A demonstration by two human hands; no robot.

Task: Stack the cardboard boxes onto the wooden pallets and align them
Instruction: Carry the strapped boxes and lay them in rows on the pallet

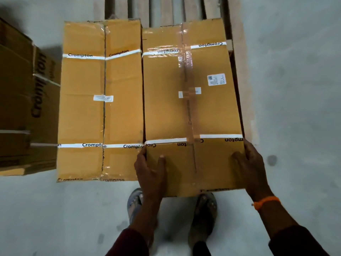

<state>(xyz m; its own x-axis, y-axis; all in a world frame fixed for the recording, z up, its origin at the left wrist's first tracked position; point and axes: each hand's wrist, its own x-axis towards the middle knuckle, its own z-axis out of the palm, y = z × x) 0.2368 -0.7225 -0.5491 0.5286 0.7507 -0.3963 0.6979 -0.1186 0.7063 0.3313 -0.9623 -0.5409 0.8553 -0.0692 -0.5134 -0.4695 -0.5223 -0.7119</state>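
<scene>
Nearest, the left hand [150, 169] and right hand [249, 163] clamp the near corners of the right-hand cardboard box [191, 108]. Each thumb lies flat on the lid, and the fingers [248, 145] curl over the side edge, grasping the carton itself. The box looks stiff, long and probably fairly heavy. Its taped lid looks slick, so the side walls near the corners seem a surer hold than the straps. It lies lengthwise on the wooden pallet [166, 10], just beside a second box [99, 100]. Whether its near end is set down, I cannot tell.
</scene>
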